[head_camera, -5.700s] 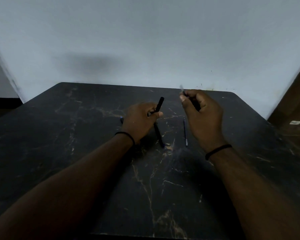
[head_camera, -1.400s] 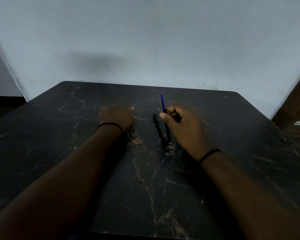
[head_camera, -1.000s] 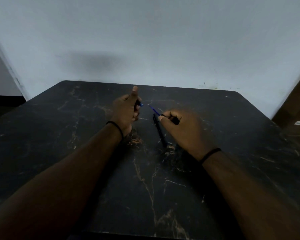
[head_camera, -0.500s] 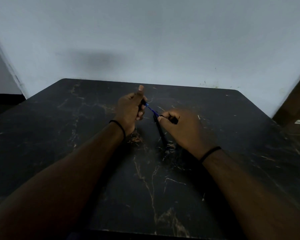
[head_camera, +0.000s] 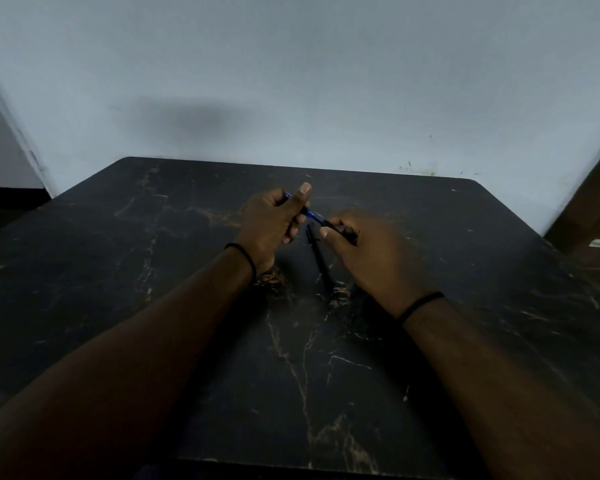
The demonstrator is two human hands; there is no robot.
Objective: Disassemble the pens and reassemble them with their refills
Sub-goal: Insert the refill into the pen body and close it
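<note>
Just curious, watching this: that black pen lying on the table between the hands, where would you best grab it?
Probably mid-barrel, pinched from above across its width. The black pen lies flat on the table, running away from the person, its near end close by the right hand, so the exposed middle is freest.

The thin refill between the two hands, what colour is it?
Blue. The refill shows best in the head view, spanning from the left hand to the right hand.
</note>
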